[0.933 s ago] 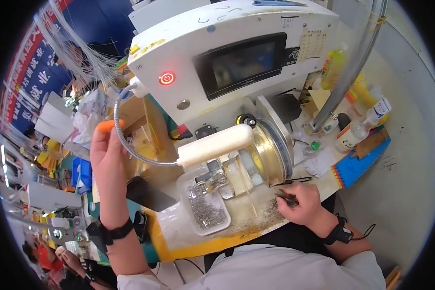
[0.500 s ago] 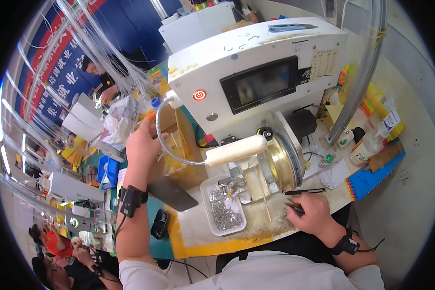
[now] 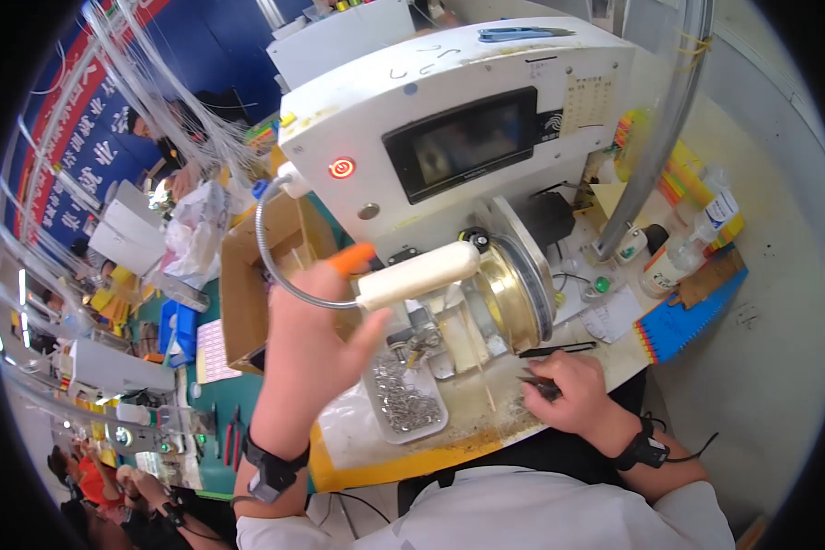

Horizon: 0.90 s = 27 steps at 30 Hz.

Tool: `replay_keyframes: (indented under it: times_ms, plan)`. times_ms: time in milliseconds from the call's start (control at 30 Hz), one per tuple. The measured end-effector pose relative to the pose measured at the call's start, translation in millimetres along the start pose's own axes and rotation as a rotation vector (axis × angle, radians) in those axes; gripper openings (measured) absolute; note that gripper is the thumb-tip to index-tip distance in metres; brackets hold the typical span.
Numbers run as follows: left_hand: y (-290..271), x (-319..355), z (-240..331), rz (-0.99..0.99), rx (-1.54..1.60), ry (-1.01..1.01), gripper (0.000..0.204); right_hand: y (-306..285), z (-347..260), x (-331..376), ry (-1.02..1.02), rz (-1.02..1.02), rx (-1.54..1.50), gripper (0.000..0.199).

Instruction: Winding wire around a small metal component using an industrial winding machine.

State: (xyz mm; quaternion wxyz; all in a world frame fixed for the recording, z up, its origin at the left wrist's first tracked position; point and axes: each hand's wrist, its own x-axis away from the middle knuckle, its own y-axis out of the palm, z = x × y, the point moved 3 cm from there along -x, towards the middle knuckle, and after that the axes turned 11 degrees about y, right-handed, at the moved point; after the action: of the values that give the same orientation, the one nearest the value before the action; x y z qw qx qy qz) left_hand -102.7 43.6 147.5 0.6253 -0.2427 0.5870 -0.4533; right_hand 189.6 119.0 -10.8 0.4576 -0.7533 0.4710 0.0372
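My left hand is raised in front of the white machine, fingers apart, with an orange cover on one fingertip. It is close to the cream cylinder that sticks out from the machine's round brass drum. My right hand rests on the bench below the drum, closed on a small dark tool. A clear tray of small metal parts lies between the two hands.
A grey hose loops from the machine's left side. A cardboard box stands to the left. Bottles and a blue pad sit at the right. A dark pen-like tool lies on the bench. Other people work at far left.
My left hand has moved right, from beside the hose toward the cream cylinder. My right hand has stayed on the bench with the tool. The view has shifted.
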Motion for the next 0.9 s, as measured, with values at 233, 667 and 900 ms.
replay_keyframes:
  times_ms: [233,667,900]
  plan:
    - [63,7,17,-0.328,0.277,-0.011,0.058,-17,-83,-39,-0.071,0.066,-0.044,0.033]
    - [88,4,6,-0.259,0.368,0.01,0.026,-2,-116,-92,0.111,-0.053,0.319,0.023]
    - [94,11,0,-0.126,0.329,0.088,0.021,9,-116,-97,0.125,-0.033,0.33,0.022]
